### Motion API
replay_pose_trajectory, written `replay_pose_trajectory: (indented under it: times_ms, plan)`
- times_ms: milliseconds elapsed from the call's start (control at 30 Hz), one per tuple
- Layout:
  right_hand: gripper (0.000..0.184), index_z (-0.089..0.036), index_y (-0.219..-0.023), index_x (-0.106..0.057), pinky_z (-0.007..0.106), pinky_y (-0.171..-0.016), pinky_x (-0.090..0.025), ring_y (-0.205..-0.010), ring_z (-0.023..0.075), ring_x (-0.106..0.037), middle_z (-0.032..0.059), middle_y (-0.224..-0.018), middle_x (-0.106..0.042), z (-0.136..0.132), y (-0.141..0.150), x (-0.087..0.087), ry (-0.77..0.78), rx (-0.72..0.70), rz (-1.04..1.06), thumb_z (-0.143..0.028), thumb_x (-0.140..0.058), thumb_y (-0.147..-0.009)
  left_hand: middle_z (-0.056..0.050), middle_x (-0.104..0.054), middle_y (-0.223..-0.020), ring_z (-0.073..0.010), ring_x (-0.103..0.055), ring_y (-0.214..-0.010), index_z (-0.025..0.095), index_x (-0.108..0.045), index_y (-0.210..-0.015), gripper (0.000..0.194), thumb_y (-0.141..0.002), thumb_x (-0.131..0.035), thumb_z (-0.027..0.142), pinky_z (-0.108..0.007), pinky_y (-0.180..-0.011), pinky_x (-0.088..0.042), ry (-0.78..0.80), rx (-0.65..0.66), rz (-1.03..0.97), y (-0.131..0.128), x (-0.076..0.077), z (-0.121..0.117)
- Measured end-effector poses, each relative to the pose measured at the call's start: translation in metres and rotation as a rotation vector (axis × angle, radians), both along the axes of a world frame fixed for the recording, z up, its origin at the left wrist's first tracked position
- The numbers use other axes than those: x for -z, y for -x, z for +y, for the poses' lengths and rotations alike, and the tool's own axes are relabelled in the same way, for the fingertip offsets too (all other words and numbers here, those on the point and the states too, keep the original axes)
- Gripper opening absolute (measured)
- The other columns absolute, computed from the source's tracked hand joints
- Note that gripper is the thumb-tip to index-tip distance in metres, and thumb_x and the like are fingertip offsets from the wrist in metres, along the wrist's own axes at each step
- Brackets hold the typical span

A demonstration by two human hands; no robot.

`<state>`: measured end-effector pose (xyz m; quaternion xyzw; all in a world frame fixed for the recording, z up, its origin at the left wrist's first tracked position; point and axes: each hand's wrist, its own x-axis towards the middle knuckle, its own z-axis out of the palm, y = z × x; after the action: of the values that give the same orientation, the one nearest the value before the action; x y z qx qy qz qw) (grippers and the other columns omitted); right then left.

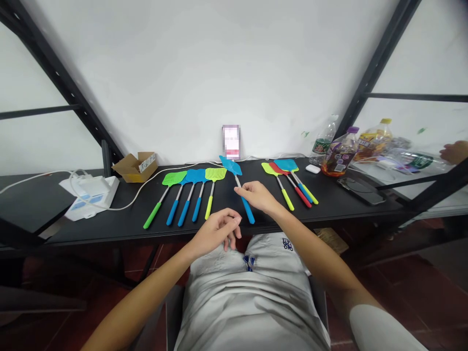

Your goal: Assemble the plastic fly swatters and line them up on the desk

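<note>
A blue fly swatter (231, 165) lies at the middle of the black table, its head toward the wall. My right hand (259, 196) has thumb and fingers closed on its thin shaft, just above the blue handle. My left hand (217, 229) hovers at the table's front edge, fingers loosely bent and apart, holding nothing. To the left are a green fly swatter (174, 179), several blue fly swatters (196, 176) and a yellow-green fly swatter (215, 174). On the right, yellow-green (269, 169), red (280, 169) and blue (286, 165) fly swatters overlap.
Against the wall leans a phone-like screen (231, 142). An open carton (135, 166) and a white box (95, 195) with cables stand left. Right are drink bottles (339, 153), a white case (312, 168) and a dark phone (361, 190). Another person's hand (455, 152) shows at the right edge.
</note>
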<state>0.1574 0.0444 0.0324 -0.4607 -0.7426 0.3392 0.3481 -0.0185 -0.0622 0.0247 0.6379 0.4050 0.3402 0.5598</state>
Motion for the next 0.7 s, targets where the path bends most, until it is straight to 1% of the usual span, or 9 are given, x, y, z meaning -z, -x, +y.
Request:
replay_pose_trajectory:
  times_ms: [67, 100, 233, 300, 400, 467, 533, 600, 700]
  plan:
    - [0.044, -0.019, -0.062, -0.053, 0.025, -0.053, -0.031, -0.055, 0.0109, -0.044, -0.0034, -0.056, -0.048, 0.002, 0.006, 0.006, 0.003, 0.017, -0.055, -0.053, -0.059, -0.088, -0.001, -0.067, -0.073, -0.0125, -0.060, -0.045, 0.018, -0.052, -0.104, 0.041, -0.092, -0.057, 0.056, -0.022, -0.040, -0.039, 0.002, -0.038, 0.072, -0.001, 0.001, -0.001]
    - [0.041, -0.018, -0.065, -0.057, 0.025, -0.054, -0.033, -0.057, 0.0116, -0.047, -0.0024, -0.058, -0.052, 0.003, 0.009, 0.009, 0.006, 0.021, -0.076, -0.051, -0.060, -0.088, 0.000, -0.067, -0.071, -0.0114, -0.057, -0.044, 0.018, -0.052, -0.105, 0.041, -0.091, -0.059, 0.055, -0.021, -0.041, -0.037, -0.029, -0.084, 0.124, -0.001, 0.002, -0.001]
    - [0.032, -0.017, -0.075, -0.066, 0.024, -0.058, -0.038, -0.059, 0.0128, -0.056, -0.0007, -0.060, -0.062, 0.006, 0.015, 0.018, 0.035, 0.025, -0.103, -0.046, -0.063, -0.088, 0.005, -0.063, -0.068, -0.0121, -0.055, -0.051, 0.019, -0.048, -0.121, 0.048, -0.087, -0.067, 0.047, -0.024, -0.053, -0.040, -0.274, -0.326, 0.349, -0.001, 0.007, -0.002]
    - [0.029, -0.017, -0.078, -0.067, 0.023, -0.056, -0.040, -0.053, 0.0122, -0.057, -0.0004, -0.058, -0.064, 0.006, 0.016, 0.021, 0.074, -0.002, -0.089, -0.044, -0.063, -0.089, 0.003, -0.066, -0.078, -0.0134, -0.057, -0.056, 0.019, -0.046, -0.127, 0.050, -0.088, -0.067, 0.043, -0.027, -0.059, -0.044, -0.417, -0.369, 0.492, -0.002, 0.009, -0.003]
    - [0.024, -0.017, -0.085, -0.070, 0.023, -0.050, -0.041, -0.043, 0.0108, -0.055, 0.0009, -0.062, -0.070, 0.008, 0.016, 0.024, 0.106, -0.050, -0.059, -0.038, -0.061, -0.091, -0.006, -0.065, -0.105, -0.0168, -0.062, -0.071, 0.021, -0.051, -0.131, 0.045, -0.092, -0.063, 0.041, -0.030, -0.067, -0.048, -0.673, -0.346, 0.758, -0.003, 0.014, -0.004]
    - [0.023, -0.016, -0.090, -0.070, 0.023, -0.047, -0.042, -0.040, 0.0101, -0.054, 0.0022, -0.066, -0.073, 0.009, 0.016, 0.026, 0.105, -0.061, -0.043, -0.035, -0.058, -0.093, -0.010, -0.060, -0.116, -0.0202, -0.064, -0.083, 0.021, -0.057, -0.128, 0.036, -0.096, -0.058, 0.037, -0.030, -0.067, -0.048, -0.804, -0.313, 0.913, -0.003, 0.018, -0.003]
    - [0.023, -0.016, -0.093, -0.070, 0.022, -0.047, -0.043, -0.041, 0.0097, -0.055, 0.0034, -0.072, -0.075, 0.009, 0.016, 0.026, 0.091, -0.079, -0.061, -0.033, -0.055, -0.095, -0.011, -0.058, -0.115, -0.0224, -0.064, -0.089, 0.020, -0.062, -0.122, 0.028, -0.100, -0.053, 0.033, -0.030, -0.065, -0.048, -0.864, -0.294, 1.017, -0.002, 0.022, 0.000]
    - [0.024, -0.016, -0.095, -0.070, 0.022, -0.050, -0.044, -0.042, 0.0093, -0.057, 0.0040, -0.079, -0.076, 0.009, 0.015, 0.025, 0.042, -0.102, -0.125, -0.031, -0.051, -0.096, -0.011, -0.059, -0.111, -0.0230, -0.064, -0.089, 0.018, -0.065, -0.118, 0.026, -0.102, -0.049, 0.031, -0.030, -0.066, -0.049, -0.888, -0.274, 1.066, 0.000, 0.025, 0.003]
    - [0.026, -0.017, -0.091, -0.071, 0.023, -0.060, -0.045, -0.058, 0.0126, -0.066, 0.0055, -0.087, -0.077, 0.007, 0.016, 0.023, -0.079, -0.102, -0.227, -0.027, -0.047, -0.097, -0.011, -0.060, -0.108, -0.0231, -0.063, -0.089, 0.017, -0.063, -0.122, 0.029, -0.103, -0.047, 0.032, -0.032, -0.071, -0.051, -0.917, -0.201, 1.086, 0.003, 0.023, 0.006]
